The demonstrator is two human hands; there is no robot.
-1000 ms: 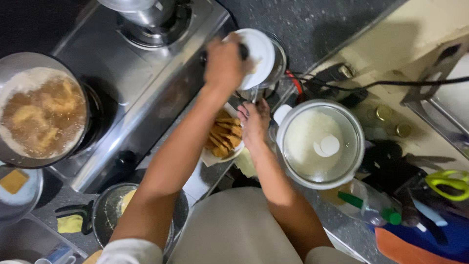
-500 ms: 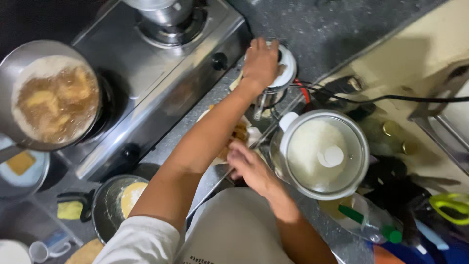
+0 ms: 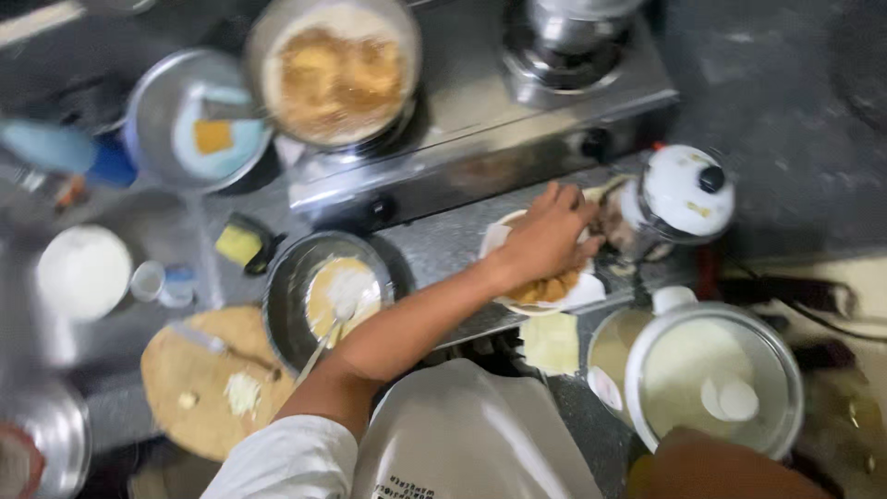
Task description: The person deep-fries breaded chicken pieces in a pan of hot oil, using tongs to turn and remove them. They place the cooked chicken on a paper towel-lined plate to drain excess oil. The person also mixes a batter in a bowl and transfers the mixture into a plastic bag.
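One hand, the left hand [image 3: 545, 240], is showing in full and is lying palm down on the white plate [image 3: 591, 294]. Its fingers are lying close together and curling over the golden fried pieces [image 3: 545, 290]. Whether the fingertips are pinching a piece cannot be told, since the hand is covering them. The right hand is lying out of view. Only a brown shape that may be that forearm is showing at 5 o'clock in the frame.

The plate is sitting on the steel counter, just at 6 o'clock from the gas stove [image 3: 480, 120]. A white-lidded jug [image 3: 688, 189] is standing just beside it at 2 o'clock. A lidded cooker pot [image 3: 711, 379] is standing near it at 4 o'clock. A steel bowl of pale batter [image 3: 323, 286], with a spoon in it, is sitting at 9 o'clock from the plate. Beyond the bowl, at 8 o'clock, a round wooden board [image 3: 199, 379] is lying. A frying pan [image 3: 337, 69] of browning food is resting on the stove at 11 o'clock.

Judged from this, the hand is settling on or sorting the cooked pieces on the plate. Lifting one would be calling for a light pinch at its edge, with the plate staying level.
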